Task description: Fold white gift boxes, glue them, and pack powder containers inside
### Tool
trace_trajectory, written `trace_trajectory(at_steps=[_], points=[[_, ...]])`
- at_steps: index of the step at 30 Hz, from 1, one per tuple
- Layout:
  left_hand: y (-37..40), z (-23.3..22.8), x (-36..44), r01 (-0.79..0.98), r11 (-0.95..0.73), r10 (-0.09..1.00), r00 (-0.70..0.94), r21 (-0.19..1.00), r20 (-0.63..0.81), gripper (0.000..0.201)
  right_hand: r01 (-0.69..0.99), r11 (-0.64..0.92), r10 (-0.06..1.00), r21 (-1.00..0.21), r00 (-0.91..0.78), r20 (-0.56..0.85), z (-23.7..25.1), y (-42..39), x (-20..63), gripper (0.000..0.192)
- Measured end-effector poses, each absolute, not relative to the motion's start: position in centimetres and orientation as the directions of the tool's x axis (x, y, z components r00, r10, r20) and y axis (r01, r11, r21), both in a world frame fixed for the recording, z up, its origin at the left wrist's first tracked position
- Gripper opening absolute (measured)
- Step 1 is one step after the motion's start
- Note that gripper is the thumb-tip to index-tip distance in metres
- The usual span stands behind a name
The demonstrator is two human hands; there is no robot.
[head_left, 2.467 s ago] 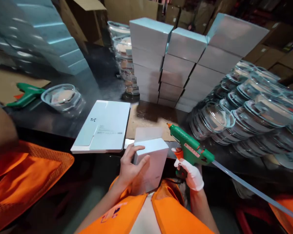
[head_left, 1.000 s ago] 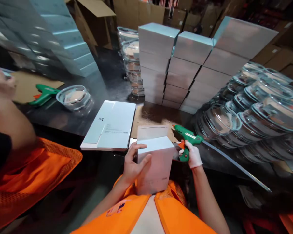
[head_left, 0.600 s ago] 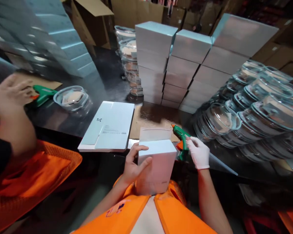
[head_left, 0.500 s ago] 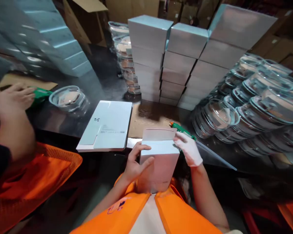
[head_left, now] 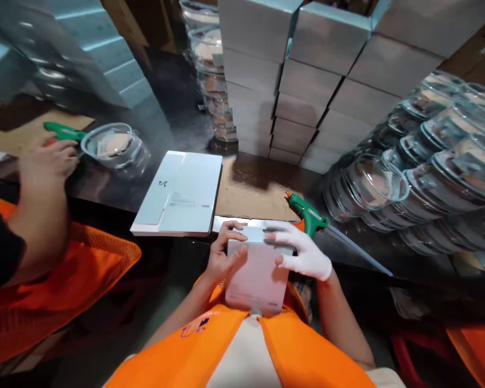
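A white box [head_left: 258,275] stands upright against my body, its top flap folded down. My left hand [head_left: 225,253] grips its left side, fingers over the top edge and thumb on the near face. In a white glove with bare fingertips, my right hand [head_left: 299,250] lies across the top right corner, thumb on the near face. Just beyond that hand a green glue gun [head_left: 309,213] with an orange tip rests on the table, a pale glue stick behind it. Flattened white cartons [head_left: 181,194] lie to the left.
White boxes [head_left: 299,81] are stacked high at the back. Clear round tubs [head_left: 372,186] are piled on the right, with more tubs [head_left: 216,70] stacked behind. Cardboard [head_left: 254,196] covers the table ahead. On the left, a co-worker's hand [head_left: 50,159] holds another green glue gun [head_left: 64,131] beside a tub [head_left: 113,145].
The box's raised top flap has been folded down, and my right hand has moved left onto the top. The co-worker's hand has closed around the other glue gun. My view has tilted downward.
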State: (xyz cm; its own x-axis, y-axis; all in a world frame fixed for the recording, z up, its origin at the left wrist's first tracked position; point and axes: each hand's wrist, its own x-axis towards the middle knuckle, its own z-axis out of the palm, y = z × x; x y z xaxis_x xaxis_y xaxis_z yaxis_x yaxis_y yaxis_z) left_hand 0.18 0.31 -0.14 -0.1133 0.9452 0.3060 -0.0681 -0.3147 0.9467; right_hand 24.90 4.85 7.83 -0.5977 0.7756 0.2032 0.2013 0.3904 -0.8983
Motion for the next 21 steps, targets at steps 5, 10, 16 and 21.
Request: trace_trajectory(at_steps=[5,10,16,21], points=[[-0.4,0.5,0.5,-0.068,-0.303,0.947,-0.135,0.950,0.292,0.031,0.149,0.427,0.749,-0.892,-0.611,0.256,7.6,4.4,23.9,0.031],[0.1,1.4,1.0,-0.069,-0.370,0.920,-0.166,0.926,0.355,0.030,0.216,0.403,0.875,-0.890,-0.376,0.305,5.3,3.4,24.1,0.048],[1.0,1.6,1.2,-0.184,-0.294,0.937,-0.247,0.938,0.245,0.038,0.239,0.520,0.853,-0.820,-0.108,0.510,1.3,3.1,24.8,0.036],[0.6,1.1,1.7,-0.196,-0.325,0.930,-0.247,0.925,0.274,0.035,0.316,0.620,0.770,-0.718,-0.067,0.635,0.3,3.3,23.8,0.014]])
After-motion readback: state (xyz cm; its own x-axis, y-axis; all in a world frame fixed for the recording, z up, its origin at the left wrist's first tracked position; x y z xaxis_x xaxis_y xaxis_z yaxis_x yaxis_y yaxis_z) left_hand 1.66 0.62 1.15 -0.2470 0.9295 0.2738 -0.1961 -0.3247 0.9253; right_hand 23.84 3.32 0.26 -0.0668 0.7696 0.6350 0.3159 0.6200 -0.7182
